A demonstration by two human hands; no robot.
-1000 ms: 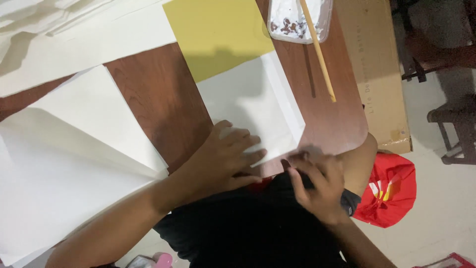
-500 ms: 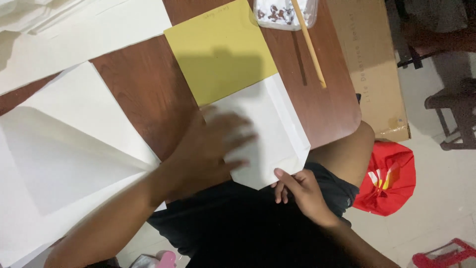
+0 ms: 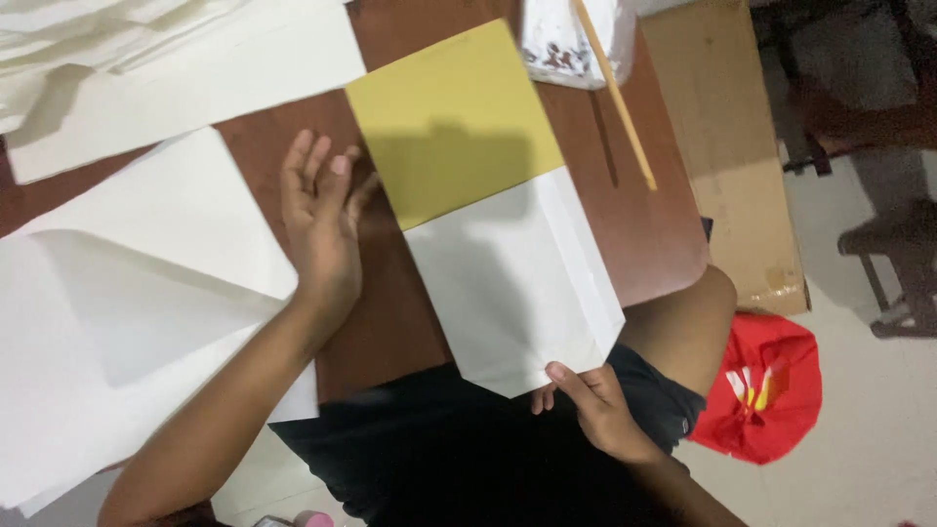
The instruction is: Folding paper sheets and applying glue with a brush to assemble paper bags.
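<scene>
A folded white paper piece lies on the brown wooden table, its near end hanging over the table edge. My right hand pinches that near edge with thumb on top. A yellow sheet lies under its far end. My left hand rests open, fingers spread, on the bare table just left of the yellow sheet and beside a large white sheet.
More white sheets are stacked at the far left. A thin wooden stick lies at the right beside a white container. A cardboard box and a red bag are on the floor to the right.
My left hand lifted off the white folded paper and moved left and away onto the bare table. My right hand took hold of the paper's near edge.
</scene>
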